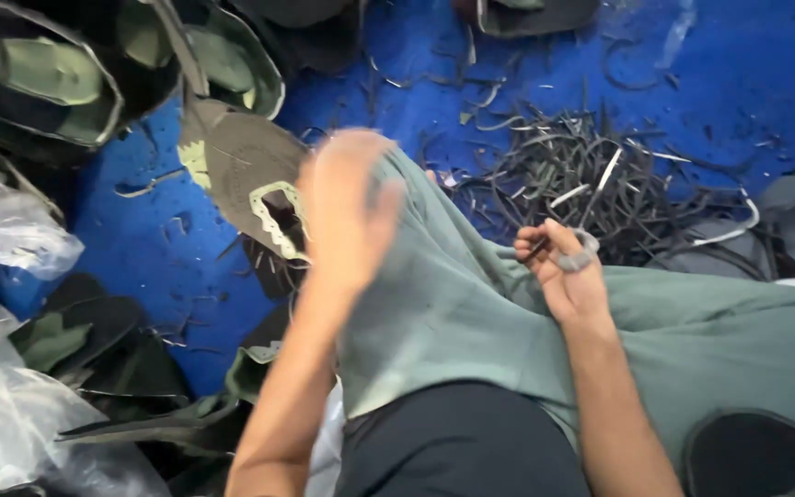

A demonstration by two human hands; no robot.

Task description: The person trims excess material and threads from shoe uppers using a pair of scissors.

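My left hand (347, 207) is blurred with motion, fingers spread, reaching over my knee toward a dark grey shoe-upper piece (246, 166) with a pale zigzag-edged cutout, lying on the blue floor (158, 248). It holds nothing that I can see. My right hand (568, 271) rests on my grey-green trouser leg (471, 304) and is closed on a small pair of scissors (574, 247), a finger through one ring handle.
A heap of thin dark trimmings (591, 175) lies beyond my right hand. Stacked dark and olive shoe pieces (57, 78) sit at the top left and more (94, 350) at the lower left. Clear plastic bags (11, 230) lie at the left edge.
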